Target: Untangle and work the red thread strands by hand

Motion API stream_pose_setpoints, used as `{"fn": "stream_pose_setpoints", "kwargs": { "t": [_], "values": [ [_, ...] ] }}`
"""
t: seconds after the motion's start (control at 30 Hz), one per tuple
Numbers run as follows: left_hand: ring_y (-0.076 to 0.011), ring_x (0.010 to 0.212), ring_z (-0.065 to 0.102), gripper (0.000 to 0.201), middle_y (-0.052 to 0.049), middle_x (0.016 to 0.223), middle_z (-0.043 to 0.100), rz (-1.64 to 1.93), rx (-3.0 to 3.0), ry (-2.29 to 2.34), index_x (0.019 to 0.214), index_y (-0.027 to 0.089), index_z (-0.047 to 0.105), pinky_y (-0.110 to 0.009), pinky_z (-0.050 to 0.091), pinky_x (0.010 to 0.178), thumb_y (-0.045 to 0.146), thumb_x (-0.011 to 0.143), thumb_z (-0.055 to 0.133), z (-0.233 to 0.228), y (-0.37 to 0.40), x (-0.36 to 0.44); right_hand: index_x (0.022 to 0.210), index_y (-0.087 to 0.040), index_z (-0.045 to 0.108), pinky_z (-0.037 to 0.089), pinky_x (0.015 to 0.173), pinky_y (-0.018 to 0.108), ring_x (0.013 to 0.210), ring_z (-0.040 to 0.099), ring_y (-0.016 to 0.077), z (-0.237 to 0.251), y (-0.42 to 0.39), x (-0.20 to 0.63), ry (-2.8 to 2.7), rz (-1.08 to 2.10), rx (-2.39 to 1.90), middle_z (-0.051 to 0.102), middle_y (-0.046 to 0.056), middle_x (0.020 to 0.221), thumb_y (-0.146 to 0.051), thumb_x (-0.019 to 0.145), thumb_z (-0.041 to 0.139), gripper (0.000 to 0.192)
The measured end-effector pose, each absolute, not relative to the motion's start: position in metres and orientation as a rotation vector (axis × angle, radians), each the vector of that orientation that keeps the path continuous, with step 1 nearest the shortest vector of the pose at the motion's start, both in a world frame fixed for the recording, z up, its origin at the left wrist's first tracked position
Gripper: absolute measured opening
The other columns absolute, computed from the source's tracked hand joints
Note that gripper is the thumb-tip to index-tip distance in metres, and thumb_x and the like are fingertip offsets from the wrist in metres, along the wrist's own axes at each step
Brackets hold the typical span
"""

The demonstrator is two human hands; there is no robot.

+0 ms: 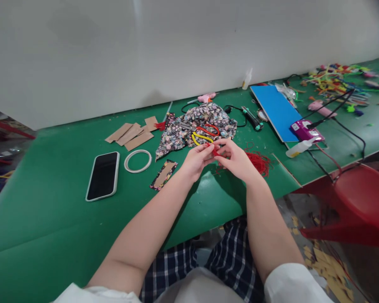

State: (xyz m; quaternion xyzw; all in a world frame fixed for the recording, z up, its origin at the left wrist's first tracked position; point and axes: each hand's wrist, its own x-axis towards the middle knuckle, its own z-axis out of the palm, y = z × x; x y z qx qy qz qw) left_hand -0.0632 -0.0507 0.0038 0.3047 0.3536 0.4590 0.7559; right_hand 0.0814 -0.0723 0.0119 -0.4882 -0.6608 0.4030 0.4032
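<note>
Both hands meet over the green table, with red thread (pixel 215 150) pinched between their fingertips. My left hand (pixel 196 160) grips it from the left, while my right hand (pixel 233 158) curls around it from the other side. A loose pile of red thread (pixel 259 163) lies beside the right wrist. Just beyond the fingers, scissors with red handles (pixel 212 129) and pliers with yellow handles (pixel 202 139) rest on crumpled floral cloth (pixel 173 134). A small cardboard strip edged with floral cloth (pixel 164 174) sits left of my left hand.
To the left are a phone (pixel 102 176), a white ring (pixel 138 161) and cardboard pieces (pixel 134 134). Behind the cloth lies a pink glue gun (pixel 206 97). A blue board (pixel 274 110), purple power strip (pixel 306 131) with cords, and glue bottle (pixel 300 148) are right; a red stool (pixel 366 195) stands below.
</note>
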Motion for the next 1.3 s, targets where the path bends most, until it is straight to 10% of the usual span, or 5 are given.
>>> {"fn": "stream_pose_setpoints", "kwargs": {
  "t": [0.53, 1.07, 1.3],
  "values": [
    [-0.0079, 0.066, 0.064, 0.015, -0.003, 0.084, 0.070, 0.978, 0.657, 0.872, 0.095, 0.014, 0.063, -0.023, 0.047, 0.070, 0.009, 0.082, 0.057, 0.001, -0.045, -0.068, 0.105, -0.023, 0.061, 0.051, 0.085, 0.034, 0.087, 0.068, 0.0150, 0.010, -0.066, 0.104, -1.160, 1.327, -1.091, 0.073, 0.003, 0.089, -0.030, 0.073, 0.066, 0.033],
    [-0.0106, 0.071, 0.065, 0.018, -0.007, 0.088, 0.070, 0.890, 0.752, 0.864, 0.099, 0.013, 0.063, -0.025, 0.050, 0.072, 0.011, 0.081, 0.060, 0.000, -0.048, -0.067, 0.075, -0.018, 0.068, 0.057, 0.059, 0.023, 0.053, 0.064, 0.0100, 0.011, -0.065, 0.093, -1.003, 1.222, -1.171, 0.069, 0.000, 0.060, -0.027, 0.057, 0.078, 0.022],
    [-0.0113, 0.073, 0.066, 0.025, -0.007, 0.092, 0.069, 0.900, 0.804, 0.877, 0.104, 0.014, 0.060, -0.026, 0.051, 0.072, 0.007, 0.079, 0.060, 0.002, -0.048, -0.068, 0.082, -0.019, 0.071, 0.057, 0.078, 0.033, 0.077, 0.069, 0.0166, 0.018, -0.073, 0.112, -1.246, 1.260, -1.124, 0.073, 0.004, 0.079, -0.024, 0.063, 0.074, 0.020]
  ]
}}
